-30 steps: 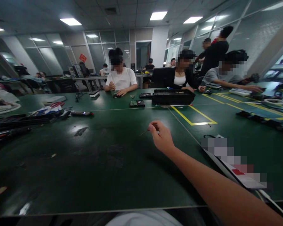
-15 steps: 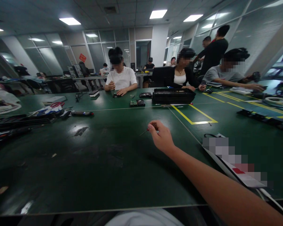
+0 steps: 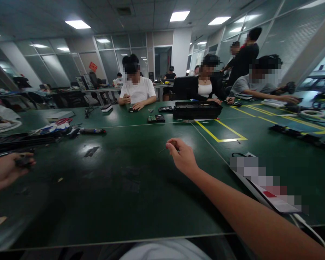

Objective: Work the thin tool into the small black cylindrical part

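Observation:
Above the green table [image 3: 103, 202], my right hand [image 3: 184, 157] is closed on a thin screwdriver [image 3: 162, 150]. Its slim shaft points left, and my fingers cover most of the handle. At the left edge of the view, my left hand [image 3: 4, 171] has its fingers closed around a small dark object [image 3: 24, 161]. The object is blurred, so I cannot tell its kind. Close behind the left hand are dark parts and tools lying at the table's left side.
A power strip [image 3: 280, 202] with a white cable lies right of my forearm. Farther back are a circuit-board device [image 3: 156, 118], a long black casing [image 3: 196, 110], a cylindrical tool [image 3: 93, 131] and red-handled scissors [image 3: 63, 121]. Co-workers [image 3: 137, 90] sit across the table.
My left hand has come into view at the left edge with a dark object in it. The right hand still holds the screwdriver in nearly the same place.

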The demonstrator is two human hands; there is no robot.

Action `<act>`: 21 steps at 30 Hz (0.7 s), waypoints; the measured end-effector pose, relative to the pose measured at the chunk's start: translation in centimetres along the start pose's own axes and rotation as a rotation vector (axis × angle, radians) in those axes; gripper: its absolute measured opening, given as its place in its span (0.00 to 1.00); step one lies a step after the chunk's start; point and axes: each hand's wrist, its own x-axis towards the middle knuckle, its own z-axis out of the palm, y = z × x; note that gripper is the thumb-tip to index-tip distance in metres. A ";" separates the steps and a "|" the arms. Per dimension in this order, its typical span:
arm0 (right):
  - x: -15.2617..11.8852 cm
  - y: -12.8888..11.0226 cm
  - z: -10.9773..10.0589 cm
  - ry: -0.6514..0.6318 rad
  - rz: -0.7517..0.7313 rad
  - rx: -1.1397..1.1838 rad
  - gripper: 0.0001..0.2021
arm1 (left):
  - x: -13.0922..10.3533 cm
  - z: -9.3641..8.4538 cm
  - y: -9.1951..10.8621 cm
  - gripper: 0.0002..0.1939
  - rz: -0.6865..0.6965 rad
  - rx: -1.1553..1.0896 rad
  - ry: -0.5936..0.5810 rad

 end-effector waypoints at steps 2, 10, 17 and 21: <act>0.0 0.1 -0.1 0.017 0.011 0.007 0.13 | 0.3 1.6 0.2 0.09 -0.014 -0.161 -0.156; 0.1 0.2 -0.3 0.075 -0.010 0.049 0.14 | -6.1 13.0 2.8 0.11 0.030 -0.392 -0.738; 0.0 -0.7 -1.0 0.127 0.012 0.056 0.12 | -13.9 21.5 1.9 0.12 0.378 -0.364 -0.914; -0.3 -0.8 -0.9 0.160 0.008 0.276 0.11 | -15.8 23.3 1.2 0.16 0.638 -0.055 -0.907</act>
